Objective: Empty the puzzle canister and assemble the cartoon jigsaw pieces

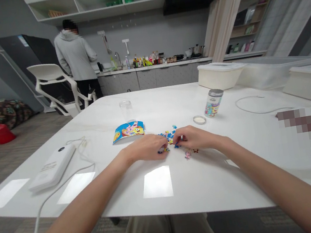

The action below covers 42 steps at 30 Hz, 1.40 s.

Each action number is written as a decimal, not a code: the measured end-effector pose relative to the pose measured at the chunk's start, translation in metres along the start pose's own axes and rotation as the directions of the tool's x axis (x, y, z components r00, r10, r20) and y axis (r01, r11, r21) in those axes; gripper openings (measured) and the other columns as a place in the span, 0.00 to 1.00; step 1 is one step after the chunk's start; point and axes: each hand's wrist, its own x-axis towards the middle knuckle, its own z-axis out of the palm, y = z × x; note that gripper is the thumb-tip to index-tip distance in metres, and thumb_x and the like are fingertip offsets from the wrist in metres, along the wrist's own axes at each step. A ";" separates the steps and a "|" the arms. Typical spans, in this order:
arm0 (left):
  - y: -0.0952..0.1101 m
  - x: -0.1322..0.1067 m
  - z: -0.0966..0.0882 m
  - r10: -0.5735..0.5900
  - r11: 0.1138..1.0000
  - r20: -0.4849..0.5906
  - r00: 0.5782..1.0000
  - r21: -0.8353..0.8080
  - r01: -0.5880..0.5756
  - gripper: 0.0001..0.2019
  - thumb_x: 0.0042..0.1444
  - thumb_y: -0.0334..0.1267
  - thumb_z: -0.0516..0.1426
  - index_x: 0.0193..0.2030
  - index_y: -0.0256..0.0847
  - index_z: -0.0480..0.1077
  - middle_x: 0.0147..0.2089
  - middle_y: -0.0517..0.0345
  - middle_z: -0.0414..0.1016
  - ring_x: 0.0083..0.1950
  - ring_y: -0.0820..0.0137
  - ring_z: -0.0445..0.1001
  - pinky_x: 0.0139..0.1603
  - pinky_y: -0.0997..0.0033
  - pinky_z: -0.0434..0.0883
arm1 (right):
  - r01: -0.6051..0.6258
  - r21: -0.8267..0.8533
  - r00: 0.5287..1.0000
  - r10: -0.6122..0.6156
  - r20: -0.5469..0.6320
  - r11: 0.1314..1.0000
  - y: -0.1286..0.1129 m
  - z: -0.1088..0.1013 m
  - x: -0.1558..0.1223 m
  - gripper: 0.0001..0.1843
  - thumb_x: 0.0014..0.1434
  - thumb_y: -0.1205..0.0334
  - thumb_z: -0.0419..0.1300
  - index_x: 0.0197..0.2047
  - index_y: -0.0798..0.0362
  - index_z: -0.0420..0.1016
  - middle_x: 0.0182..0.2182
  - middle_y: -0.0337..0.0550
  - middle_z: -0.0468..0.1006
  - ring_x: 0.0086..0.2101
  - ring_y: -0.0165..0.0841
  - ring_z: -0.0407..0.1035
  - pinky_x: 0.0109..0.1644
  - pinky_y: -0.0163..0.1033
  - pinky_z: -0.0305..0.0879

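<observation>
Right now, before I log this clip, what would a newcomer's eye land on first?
The left hand and right hand meet at the centre of the white table, fingers over small jigsaw pieces. Just beyond lie a colourful cartoon pouch and, to the right, a cartoon-printed jar. Farther back, a person in a grey hoodie stands at the counter.

Your puzzle pieces: mostly blue and yellow, some pink. Your cartoon pouch: blue ground, yellow and pink figures. Your canister: pale cartoon print, silver lid. Tabletop: white.
</observation>
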 end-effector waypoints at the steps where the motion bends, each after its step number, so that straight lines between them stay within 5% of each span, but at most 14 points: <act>1: 0.000 0.000 0.000 -0.004 1.000 0.003 1.000 -0.002 0.004 0.03 0.56 0.36 0.55 0.36 0.41 0.68 0.32 0.59 0.72 0.30 0.70 0.67 0.32 0.69 0.61 | 0.007 0.012 1.000 -0.007 -0.008 1.000 -0.001 0.000 0.000 0.13 0.53 0.75 0.55 0.35 0.52 0.78 0.34 0.41 0.80 0.35 0.31 0.73 0.40 0.35 0.68; 9: -0.001 0.000 0.001 0.002 1.000 -0.022 1.000 0.012 -0.002 0.05 0.58 0.38 0.54 0.37 0.40 0.68 0.33 0.57 0.73 0.32 0.70 0.68 0.33 0.68 0.61 | -0.097 0.276 0.985 0.052 0.164 0.956 -0.009 0.006 -0.002 0.09 0.55 0.70 0.57 0.37 0.52 0.77 0.33 0.39 0.79 0.25 0.28 0.72 0.28 0.32 0.68; 15: -0.001 -0.001 -0.002 -0.025 1.000 0.010 1.000 0.003 0.025 0.05 0.57 0.39 0.55 0.37 0.41 0.68 0.33 0.57 0.73 0.32 0.69 0.68 0.34 0.67 0.63 | -0.060 0.024 0.998 0.061 -0.034 0.998 0.002 0.003 0.001 0.08 0.54 0.70 0.59 0.36 0.52 0.78 0.33 0.41 0.81 0.33 0.32 0.73 0.37 0.35 0.68; 25: -0.001 -0.001 -0.002 -0.044 0.999 0.041 0.998 -0.021 0.045 0.05 0.55 0.38 0.56 0.36 0.41 0.68 0.34 0.57 0.75 0.32 0.69 0.69 0.33 0.68 0.61 | -0.050 0.219 0.997 0.035 0.072 0.974 -0.008 0.008 0.000 0.10 0.56 0.67 0.58 0.37 0.51 0.82 0.37 0.41 0.83 0.34 0.32 0.76 0.40 0.36 0.71; 31: -0.001 -0.001 0.001 -0.003 1.000 0.017 1.000 -0.012 0.003 0.05 0.56 0.39 0.55 0.36 0.41 0.68 0.33 0.57 0.74 0.32 0.69 0.68 0.33 0.68 0.62 | 0.060 0.100 0.997 -0.054 -0.061 0.993 0.004 0.004 0.004 0.11 0.56 0.71 0.58 0.37 0.51 0.82 0.39 0.42 0.79 0.37 0.31 0.74 0.42 0.35 0.69; 34: -0.001 -0.001 0.003 0.012 1.000 0.000 1.000 0.008 -0.012 0.05 0.57 0.39 0.55 0.37 0.41 0.67 0.34 0.57 0.75 0.33 0.69 0.69 0.34 0.68 0.63 | -0.030 -0.050 0.974 0.018 -0.225 0.998 0.016 -0.002 0.005 0.13 0.57 0.74 0.55 0.37 0.53 0.81 0.38 0.43 0.79 0.38 0.32 0.74 0.43 0.36 0.68; 38: 0.001 -0.001 0.004 0.050 0.996 -0.037 0.998 0.072 -0.047 0.08 0.60 0.40 0.56 0.43 0.40 0.69 0.40 0.54 0.76 0.37 0.68 0.72 0.37 0.69 0.65 | -0.339 -0.321 0.882 0.180 -0.435 0.884 0.035 -0.011 0.000 0.16 0.60 0.74 0.52 0.44 0.57 0.79 0.42 0.51 0.78 0.45 0.40 0.72 0.50 0.42 0.66; 42: 0.005 0.001 0.004 0.181 0.972 -0.074 0.981 0.163 -0.167 0.12 0.66 0.41 0.53 0.51 0.40 0.70 0.43 0.53 0.75 0.41 0.68 0.73 0.38 0.70 0.65 | -0.509 -0.425 0.841 0.327 -0.430 0.749 0.051 -0.018 -0.007 0.16 0.61 0.70 0.53 0.49 0.62 0.78 0.47 0.58 0.76 0.49 0.47 0.70 0.54 0.46 0.64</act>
